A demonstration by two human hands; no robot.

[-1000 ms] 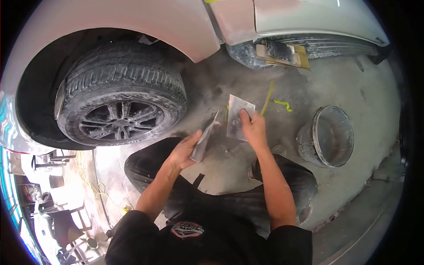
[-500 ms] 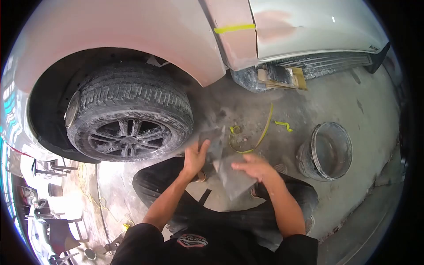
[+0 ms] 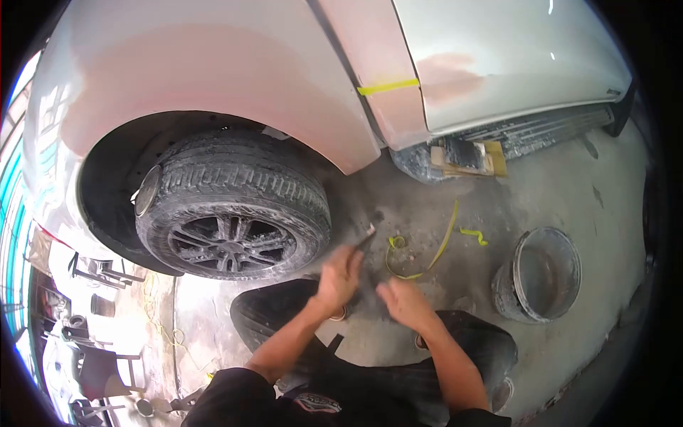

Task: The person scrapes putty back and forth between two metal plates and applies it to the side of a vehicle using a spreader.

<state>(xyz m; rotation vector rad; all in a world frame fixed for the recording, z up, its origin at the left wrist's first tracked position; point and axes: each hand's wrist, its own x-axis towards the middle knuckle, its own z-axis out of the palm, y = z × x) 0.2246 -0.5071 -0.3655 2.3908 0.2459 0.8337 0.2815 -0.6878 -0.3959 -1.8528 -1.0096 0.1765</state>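
Note:
My left hand (image 3: 338,279) is closed, with a thin dark grey sandpaper sheet (image 3: 366,240) sticking out past its fingers, almost edge-on. My right hand (image 3: 408,302) is beside it with curled fingers; whatever they grip is hidden or smeared by motion. Both hands are above the floor between my knees, to the right of a dusty car wheel (image 3: 232,245). Above them is a car's front fender (image 3: 213,64) with a pinkish sanded area, and a strip of yellow tape (image 3: 388,87) crosses the panel beside it.
Loose yellow tape (image 3: 447,245) lies on the floor. A dusty bucket (image 3: 504,292) stands to the right. Sanding blocks or boards (image 3: 469,158) rest on the running board (image 3: 562,128). Chairs (image 3: 99,370) and a yellow cord (image 3: 162,327) are at the left.
The wide grey sheets between my hands now show only as a thin edge. My right hand has curled and turned, and both hands are closer together. The view has tilted upward.

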